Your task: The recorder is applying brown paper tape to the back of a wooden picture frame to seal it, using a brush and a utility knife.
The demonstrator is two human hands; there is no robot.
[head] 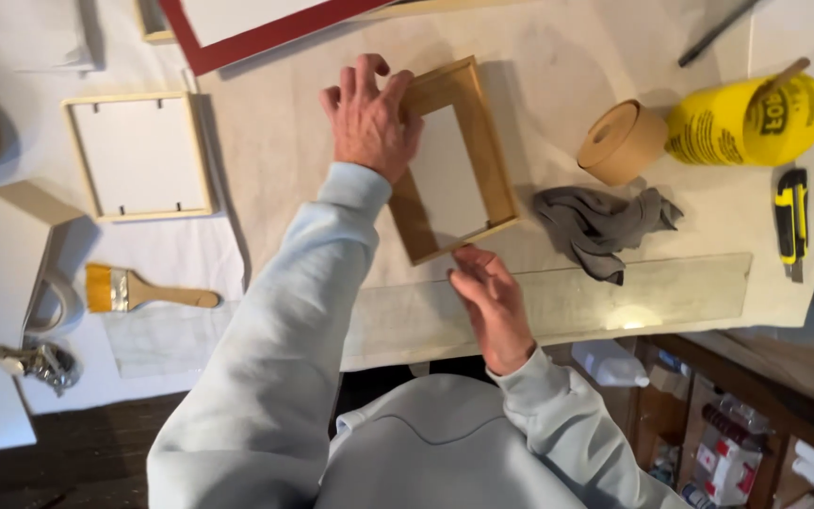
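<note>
A small wooden picture frame [485, 141] lies face down on the cloth-covered table [275, 188], with a pale backing board inside it. My left hand [369, 118] rests flat on the frame's far left corner and presses on it. My right hand [492, 302] touches the frame's near edge with its fingertips. Neither hand lifts the frame. A clear sheet of glass or plastic [671, 292] lies along the table's near edge, under my right hand.
A grey rag [605, 226], a roll of brown tape [619, 141], a yellow can [746, 118] and a yellow utility knife [790, 221] lie to the right. On the left are a second pale frame [138, 155], a paintbrush [143, 292] and a white box [7, 264]. A red-edged frame [237, 42] sits at the far side.
</note>
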